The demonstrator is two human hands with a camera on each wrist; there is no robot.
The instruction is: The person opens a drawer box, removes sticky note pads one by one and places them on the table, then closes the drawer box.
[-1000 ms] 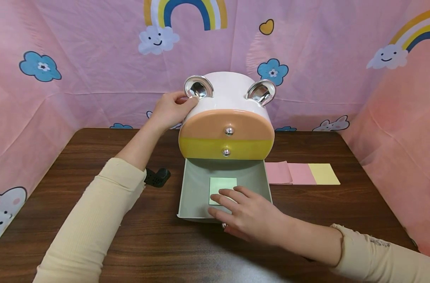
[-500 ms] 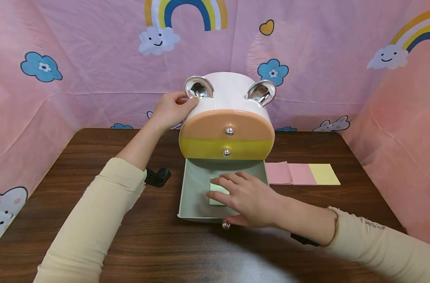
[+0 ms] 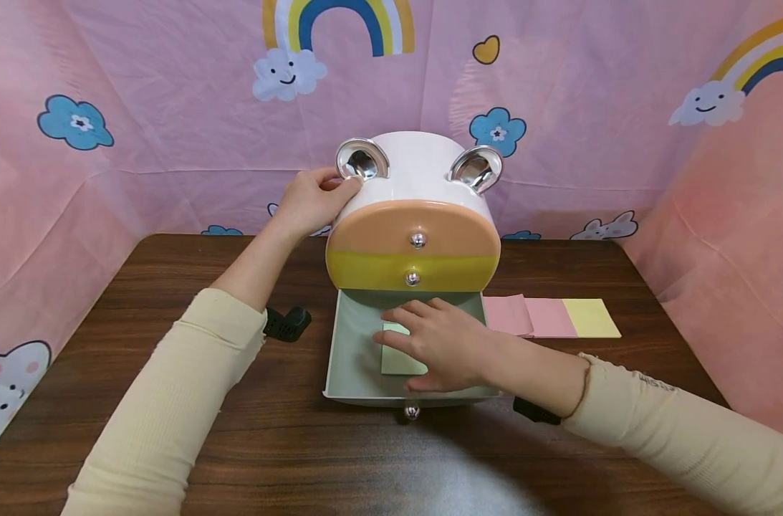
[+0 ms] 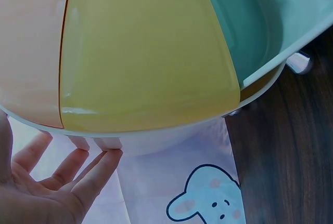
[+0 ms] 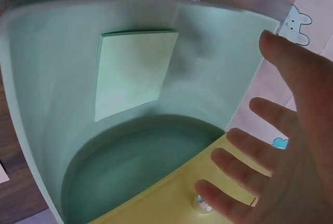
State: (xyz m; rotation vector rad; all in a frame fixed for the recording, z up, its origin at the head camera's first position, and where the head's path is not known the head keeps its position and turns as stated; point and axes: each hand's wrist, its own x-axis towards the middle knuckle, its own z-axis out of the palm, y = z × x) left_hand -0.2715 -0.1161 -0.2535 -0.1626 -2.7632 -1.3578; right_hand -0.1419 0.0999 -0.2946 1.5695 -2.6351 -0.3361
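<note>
A white mini drawer cabinet [image 3: 420, 161] with silver ears stands on the table. Its orange drawer [image 3: 372, 226] and yellow drawer [image 3: 365, 271] are closed, while the green bottom drawer [image 3: 354, 351] is pulled out. Inside that lies a light green sticky note pad [image 5: 136, 73], partly covered by my hand in the head view. My left hand [image 3: 314, 202] rests against the cabinet's left side by the ear; in the left wrist view its extended fingers [image 4: 99, 174] touch the white shell. Over the drawer hovers my right hand [image 3: 452, 347], fingers spread and holding nothing.
Pink sticky notes [image 3: 549, 317] and a yellow pad [image 3: 591, 317] lie in a row on the brown table [image 3: 262, 430], right of the drawer. Pink patterned cloth [image 3: 204, 107] hangs behind and along both sides. A silver knob [image 3: 412, 411] sticks out from the open drawer's front.
My right hand has moved from the drawer's front edge farther back over the drawer, its fingers spread. The left hand, the cabinet and the green pad have stayed put.
</note>
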